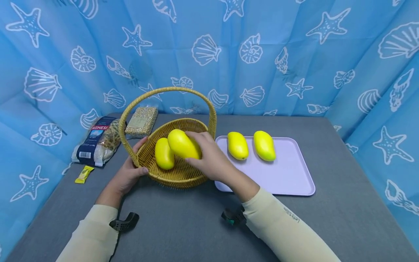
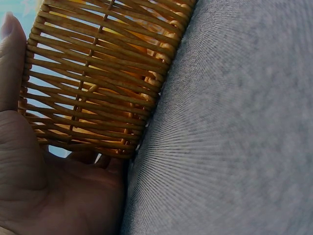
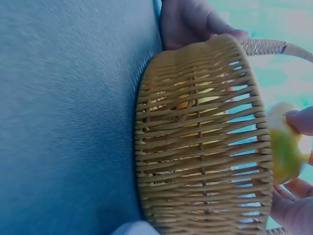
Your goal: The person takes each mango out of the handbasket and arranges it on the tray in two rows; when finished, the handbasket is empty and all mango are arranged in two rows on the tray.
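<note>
My left hand (image 1: 129,176) holds the left side of a wicker basket (image 1: 178,183), its thumb over the rim and its fingers along the outside. In the left wrist view the woven wall (image 2: 98,73) sits against that palm. My right hand (image 1: 212,158) grips a yellow mango (image 1: 180,143) between thumb and fingers, over the basket's opening. Another mango (image 1: 163,154) lies inside the basket, just left of the held one. In the right wrist view the held mango (image 3: 283,152) shows above the basket's rim; whether it touches the basket is unclear.
Right of the basket, a pale lilac tray (image 1: 281,174) carries two mangoes (image 1: 238,146). A pasta bag (image 1: 98,142), a pack of grains (image 1: 142,120) and a small yellow packet (image 1: 84,174) lie to the left. The basket's tall handle (image 1: 170,88) arches over its opening. A blue curtain (image 1: 203,72) hangs behind.
</note>
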A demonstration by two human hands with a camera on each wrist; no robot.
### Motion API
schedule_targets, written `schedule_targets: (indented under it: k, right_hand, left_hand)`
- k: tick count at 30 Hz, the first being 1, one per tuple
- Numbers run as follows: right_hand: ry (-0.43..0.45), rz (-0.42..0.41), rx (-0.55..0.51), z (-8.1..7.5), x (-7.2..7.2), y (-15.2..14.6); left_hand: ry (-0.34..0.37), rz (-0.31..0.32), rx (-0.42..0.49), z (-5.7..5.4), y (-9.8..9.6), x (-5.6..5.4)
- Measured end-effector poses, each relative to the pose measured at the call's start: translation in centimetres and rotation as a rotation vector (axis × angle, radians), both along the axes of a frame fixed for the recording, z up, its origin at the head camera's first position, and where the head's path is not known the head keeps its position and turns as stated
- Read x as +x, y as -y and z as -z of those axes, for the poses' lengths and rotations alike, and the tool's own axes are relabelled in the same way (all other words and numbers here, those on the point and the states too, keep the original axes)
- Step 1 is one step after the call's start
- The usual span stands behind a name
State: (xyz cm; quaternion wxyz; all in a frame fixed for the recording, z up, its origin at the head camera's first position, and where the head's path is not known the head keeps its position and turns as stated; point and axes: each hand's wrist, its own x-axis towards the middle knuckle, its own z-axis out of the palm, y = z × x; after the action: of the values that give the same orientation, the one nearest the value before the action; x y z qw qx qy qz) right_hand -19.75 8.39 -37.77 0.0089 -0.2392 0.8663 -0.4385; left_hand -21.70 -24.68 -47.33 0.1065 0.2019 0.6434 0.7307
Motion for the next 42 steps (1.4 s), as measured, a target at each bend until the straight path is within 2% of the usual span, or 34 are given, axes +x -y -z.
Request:
schedule_targets:
  k: [11, 17, 21, 31, 42]
  right_hand:
    - [-0.039, 0.017, -0.034, -0.4, 3.4, -3.6]
    - [-0.055, 0.043, -0.053, 0.2, 4.8, -5.9]
    - [-0.027, 0.074, -0.061, 0.8, 5.5, -7.3]
    - [0.041, 0.142, -0.030, 2.1, 6.6, -10.0]
    - [0.157, 0.182, 0.047, 3.5, 6.5, -11.5]
  left_hand:
    - [-0.006, 0.014, 0.010, 0.0, 0.0, 0.0]
    - [0.001, 0.011, 0.007, 0.0, 0.0, 0.0]
    - [0.008, 0.005, 0.000, -0.1, -0.1, 0.1]
    - [0.011, 0.004, 0.014, -0.1, -0.2, 0.1]
    - [-0.010, 0.010, 0.020, -0.1, -0.1, 0.1]
